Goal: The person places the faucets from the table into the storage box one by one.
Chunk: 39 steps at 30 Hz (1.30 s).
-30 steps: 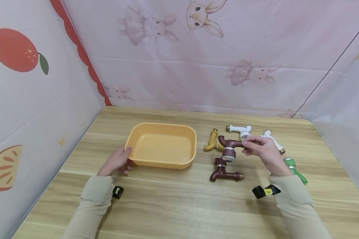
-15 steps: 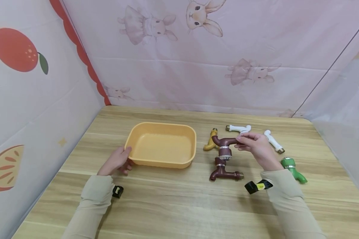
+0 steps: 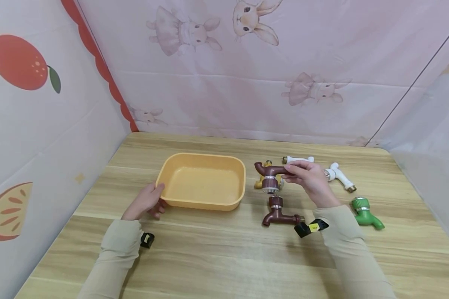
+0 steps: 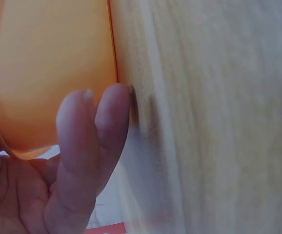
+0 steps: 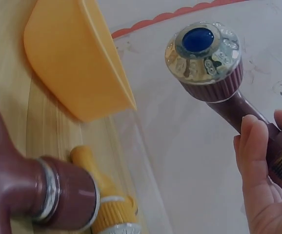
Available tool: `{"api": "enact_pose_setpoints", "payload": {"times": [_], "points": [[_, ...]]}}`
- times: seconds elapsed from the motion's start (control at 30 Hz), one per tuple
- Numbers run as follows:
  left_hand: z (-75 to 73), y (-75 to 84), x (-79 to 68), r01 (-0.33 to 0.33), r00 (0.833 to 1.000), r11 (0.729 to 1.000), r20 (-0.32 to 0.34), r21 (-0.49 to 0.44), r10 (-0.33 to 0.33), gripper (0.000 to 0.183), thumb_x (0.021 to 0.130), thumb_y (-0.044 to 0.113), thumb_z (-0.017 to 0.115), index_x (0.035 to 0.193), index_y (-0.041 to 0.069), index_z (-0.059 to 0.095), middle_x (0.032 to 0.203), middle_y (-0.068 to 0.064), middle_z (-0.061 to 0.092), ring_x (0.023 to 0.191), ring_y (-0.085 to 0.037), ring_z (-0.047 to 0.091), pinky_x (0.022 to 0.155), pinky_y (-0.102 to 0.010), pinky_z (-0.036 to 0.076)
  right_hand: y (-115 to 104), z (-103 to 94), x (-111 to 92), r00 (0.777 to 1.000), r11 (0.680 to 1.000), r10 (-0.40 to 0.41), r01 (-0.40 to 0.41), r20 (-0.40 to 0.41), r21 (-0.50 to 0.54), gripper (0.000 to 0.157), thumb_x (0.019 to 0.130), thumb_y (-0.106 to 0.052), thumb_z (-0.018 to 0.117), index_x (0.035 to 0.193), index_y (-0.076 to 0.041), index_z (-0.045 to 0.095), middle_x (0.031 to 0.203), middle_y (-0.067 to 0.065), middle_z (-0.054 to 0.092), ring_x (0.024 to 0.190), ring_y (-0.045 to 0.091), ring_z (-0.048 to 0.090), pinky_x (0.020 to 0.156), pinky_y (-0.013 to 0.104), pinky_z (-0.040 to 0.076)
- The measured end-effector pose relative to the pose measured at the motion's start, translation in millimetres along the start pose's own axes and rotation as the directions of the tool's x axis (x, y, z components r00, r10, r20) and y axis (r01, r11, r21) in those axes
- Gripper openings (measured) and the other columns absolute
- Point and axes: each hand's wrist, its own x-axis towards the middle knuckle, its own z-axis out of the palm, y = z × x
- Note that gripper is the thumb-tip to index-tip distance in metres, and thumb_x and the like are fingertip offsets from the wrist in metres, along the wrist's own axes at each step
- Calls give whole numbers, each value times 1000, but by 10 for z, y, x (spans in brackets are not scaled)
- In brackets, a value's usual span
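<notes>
Wood tbl (image 3: pixel 217 253); L hand (image 3: pixel 146 201) in pinch on yellow tray (image 3: pixel 200 182), R hand (image 3: pixel 309 182) ditto on midair maroon tap (image 3: pixel 270 172).

The left hand (image 3: pixel 146 202) grips; the raised right hand (image 3: pixel 312 182) pinches.

wood-grain table (image 3: pixel 217 253) | pink rabbit-print backdrop (image 3: pixel 224 89) behind | white fruit-print sheet (image 3: pixel 48 128) at left | red scalloped border (image 3: pixel 102 66) between them

The raised tap (image 3: pixel 271 171) is maroon, its cap (image 5: pixel 204 67) silver round a blue centre (image 5: pixel 198 40); I see a second maroon tap (image 3: pixel 276 216), a yellow tap (image 5: pixel 110 210), two white taps (image 3: pixel 343 177) and a green tap (image 3: pixel 364 216). The basin (image 3: pixel 203 155) is orange-yellow, the sleeves (image 3: pixel 117 245) beige, the table (image 3: pixel 209 257) streaky blond wood grain, the pink back wall (image 3: pixel 217 106) printed with rabbits (image 3: pixel 247 19)
</notes>
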Motion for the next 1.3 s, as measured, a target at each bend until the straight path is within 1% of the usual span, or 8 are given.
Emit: {"api": "enact_pose_setpoints", "payload": {"times": [0.2, 0.33, 0.5, 0.8, 0.97, 1.07, 1.2, 1.3], "points": [[13, 7, 10, -3, 1000, 1000, -4, -10, 3, 41, 100, 30, 26, 112, -7, 38, 78, -19, 56, 58, -22, 56, 47, -37, 54, -12, 66, 66, 1000, 1000, 3, -3, -13, -8, 4, 83, -7, 66, 87, -6, 65, 85, 7, 64, 70, 17, 65, 71, 27, 55], [9, 13, 16, -5, 1000, 1000, 0, -5, 5, 42, 100, 31, 25, 114, -7, 38, 78, -19, 56, 58, -22, 57, 48, -37, 54, -16, 116, 111, 1000, 1000, 9, -8, -22, 10, 5, 84, -5, 64, 88, -3, 63, 85, 7, 64, 69, 16, 66, 71, 26, 55], [-6, 25, 8, -7, 1000, 1000, 0, 17, 7, 43, 100, 31, 24, 118, -6, 37, 81, -21, 57, 59, -23, 58, 49, -38, 55, 2, 208, 179, 1000, 1000, 1, -1, -1, 22, 5, 85, -5, 62, 89, -2, 63, 85, 8, 64, 69, 16, 65, 71, 25, 55], [20, 40, 12, 1, 1000, 999, -15, 33, 0, 42, 100, 31, 24, 116, -6, 38, 81, -21, 57, 59, -23, 58, 48, -38, 55, 38, 370, 285, 1000, 999, 5, -4, -19, 45, 8, 85, -2, 61, 91, 3, 63, 80, 9, 65, 67, 16, 65, 68, 26, 56], [28, 24, 19, 5, 1000, 999, -21, 32, -4, 43, 100, 31, 24, 115, -6, 38, 80, -20, 57, 59, -22, 58, 48, -38, 55, 50, 463, 334, 999, 998, 32, -30, -33, 52, 5, 85, -2, 61, 84, -4, 66, 81, 9, 65, 67, 17, 65, 69, 26, 56], [36, 13, 17, -3, 1000, 1000, -23, 20, 3, 43, 100, 31, 25, 115, -7, 38, 78, -19, 57, 58, -22, 58, 48, -38, 55, 47, 518, 349, 998, 999, 39, -38, -40, 29, 4, 86, -3, 61, 88, -1, 63, 82, 9, 64, 68, 16, 65, 70, 26, 55], [44, 1, 19, -5, 1000, 1000, -19, -3, 5, 42, 100, 31, 25, 114, -8, 37, 77, -18, 57, 58, -22, 57, 48, -37, 54, 32, 580, 373, 998, 999, 47, -46, -42, 11, 19, 87, -5, 60, 100, 7, 56, 85, 10, 63, 69, 15, 65, 72, 26, 55], [49, -2, 19, -1, 1000, 1000, -17, -7, 1, 42, 100, 30, 25, 113, -8, 37, 78, -19, 56, 58, -22, 57, 48, -37, 54, 19, 614, 397, 998, 998, 51, -50, -30, 24, 21, 87, -4, 59, 103, 9, 54, 86, 11, 62, 71, 16, 65, 74, 26, 54]]}}
